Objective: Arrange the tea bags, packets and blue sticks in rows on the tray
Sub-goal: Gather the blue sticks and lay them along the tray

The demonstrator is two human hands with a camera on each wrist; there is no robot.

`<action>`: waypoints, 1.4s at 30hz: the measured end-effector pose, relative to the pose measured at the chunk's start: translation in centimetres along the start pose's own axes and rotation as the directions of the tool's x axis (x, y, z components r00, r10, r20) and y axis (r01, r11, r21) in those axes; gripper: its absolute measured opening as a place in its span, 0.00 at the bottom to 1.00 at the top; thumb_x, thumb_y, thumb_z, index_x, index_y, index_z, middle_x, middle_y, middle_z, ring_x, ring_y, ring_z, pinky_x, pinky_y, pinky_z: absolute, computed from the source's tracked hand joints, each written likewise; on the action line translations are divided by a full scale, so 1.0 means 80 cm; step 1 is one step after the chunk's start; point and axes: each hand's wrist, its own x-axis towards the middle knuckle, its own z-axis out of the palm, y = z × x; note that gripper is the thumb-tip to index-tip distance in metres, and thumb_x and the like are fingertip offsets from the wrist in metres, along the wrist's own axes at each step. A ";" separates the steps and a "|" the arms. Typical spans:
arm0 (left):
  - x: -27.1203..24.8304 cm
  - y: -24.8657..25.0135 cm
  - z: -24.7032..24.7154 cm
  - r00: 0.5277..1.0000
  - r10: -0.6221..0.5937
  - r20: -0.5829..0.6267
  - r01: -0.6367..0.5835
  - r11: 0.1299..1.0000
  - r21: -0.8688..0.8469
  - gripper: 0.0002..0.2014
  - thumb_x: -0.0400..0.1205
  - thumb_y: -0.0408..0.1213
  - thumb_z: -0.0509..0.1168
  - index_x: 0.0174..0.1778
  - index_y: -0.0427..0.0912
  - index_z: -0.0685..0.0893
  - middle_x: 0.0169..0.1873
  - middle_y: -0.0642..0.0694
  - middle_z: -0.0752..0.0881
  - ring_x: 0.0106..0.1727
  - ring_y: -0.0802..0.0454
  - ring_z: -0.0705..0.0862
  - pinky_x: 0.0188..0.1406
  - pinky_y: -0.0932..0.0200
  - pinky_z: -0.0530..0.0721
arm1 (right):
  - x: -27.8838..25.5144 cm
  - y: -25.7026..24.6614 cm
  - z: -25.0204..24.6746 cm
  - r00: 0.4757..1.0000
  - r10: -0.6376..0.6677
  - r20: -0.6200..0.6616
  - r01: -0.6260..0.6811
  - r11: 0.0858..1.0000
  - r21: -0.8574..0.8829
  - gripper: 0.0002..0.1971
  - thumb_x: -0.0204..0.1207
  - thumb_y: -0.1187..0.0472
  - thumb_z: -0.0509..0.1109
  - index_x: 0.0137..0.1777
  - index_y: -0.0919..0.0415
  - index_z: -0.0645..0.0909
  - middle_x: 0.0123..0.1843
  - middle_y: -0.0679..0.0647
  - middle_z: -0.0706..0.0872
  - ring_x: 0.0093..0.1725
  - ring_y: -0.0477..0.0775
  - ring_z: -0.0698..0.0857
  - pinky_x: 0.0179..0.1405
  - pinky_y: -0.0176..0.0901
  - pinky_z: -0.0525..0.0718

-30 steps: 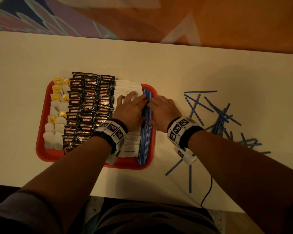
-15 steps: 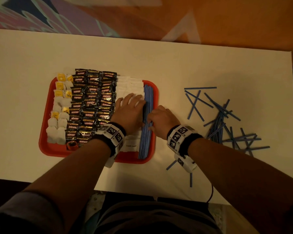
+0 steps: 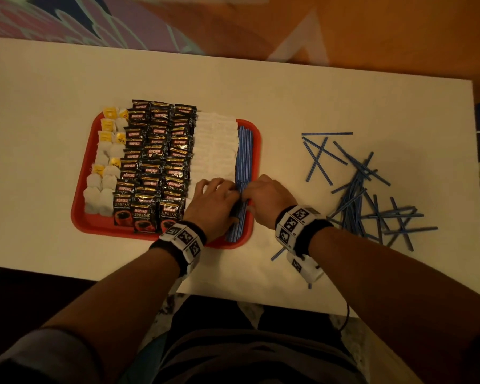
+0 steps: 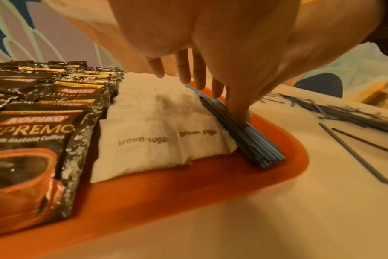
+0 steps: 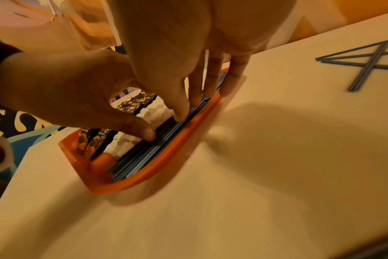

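White table's red tray [image 3: 256, 139]: flat-fingered left hand [image 3: 215, 202] and right hand [image 3: 266, 198] flank, pressing blue sticks [image 3: 244, 151].

Blue sticks [image 3: 244, 151] bundled along red tray [image 3: 256, 139] right edge; more scattered [image 3: 371, 189] on table.

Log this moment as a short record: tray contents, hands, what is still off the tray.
tray: red tray on a white table
rows, left to right: tea bags, coffee packets, sugar packets, blue sticks
left hand: fingers straight, pressing the stick row
right hand: fingers straight, pressing the stick row from the other side
off tray: loose sticks scattered on the table
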 end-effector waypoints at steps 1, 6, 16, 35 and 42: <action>-0.003 0.003 -0.002 1.000 -0.015 -0.015 0.015 1.000 -0.013 0.25 0.79 0.54 0.71 0.69 0.47 0.80 0.71 0.45 0.76 0.75 0.43 0.69 0.76 0.40 0.60 | -0.006 0.001 0.000 1.000 0.004 -0.013 -0.004 1.000 0.007 0.12 0.80 0.60 0.67 0.61 0.52 0.85 0.59 0.49 0.84 0.63 0.55 0.75 0.61 0.46 0.74; -0.015 0.041 -0.002 0.994 0.050 -0.102 -0.063 0.989 -0.131 0.15 0.81 0.44 0.70 0.55 0.36 0.84 0.50 0.38 0.83 0.50 0.36 0.83 0.46 0.44 0.83 | -0.049 0.025 0.001 0.993 0.115 0.017 -0.115 0.993 0.024 0.15 0.81 0.56 0.67 0.67 0.51 0.81 0.63 0.50 0.82 0.68 0.55 0.73 0.67 0.49 0.75; 0.011 0.193 0.038 0.911 -0.074 0.406 0.193 0.946 -0.261 0.41 0.75 0.53 0.76 0.78 0.45 0.63 0.68 0.40 0.77 0.65 0.37 0.81 0.58 0.45 0.82 | -0.192 0.161 0.011 0.758 0.649 -0.069 -0.593 0.729 0.342 0.27 0.72 0.52 0.78 0.68 0.55 0.73 0.69 0.58 0.73 0.71 0.63 0.71 0.70 0.57 0.74; 0.121 0.230 0.017 0.901 -0.427 -0.077 0.322 0.776 -0.542 0.23 0.85 0.38 0.65 0.76 0.41 0.71 0.72 0.38 0.73 0.71 0.39 0.74 0.68 0.49 0.75 | -0.255 0.242 0.012 0.619 0.784 -0.046 -0.665 0.555 0.499 0.33 0.76 0.59 0.72 0.80 0.59 0.64 0.77 0.60 0.63 0.77 0.63 0.63 0.75 0.50 0.66; 0.219 0.203 -0.024 0.958 -0.286 0.032 0.284 0.925 -0.254 0.35 0.87 0.51 0.60 0.88 0.55 0.49 0.88 0.40 0.47 0.87 0.36 0.48 0.84 0.39 0.58 | -0.233 0.247 0.006 0.686 0.723 0.083 -0.639 0.544 0.544 0.35 0.78 0.64 0.68 0.83 0.60 0.57 0.81 0.58 0.60 0.78 0.59 0.67 0.73 0.43 0.68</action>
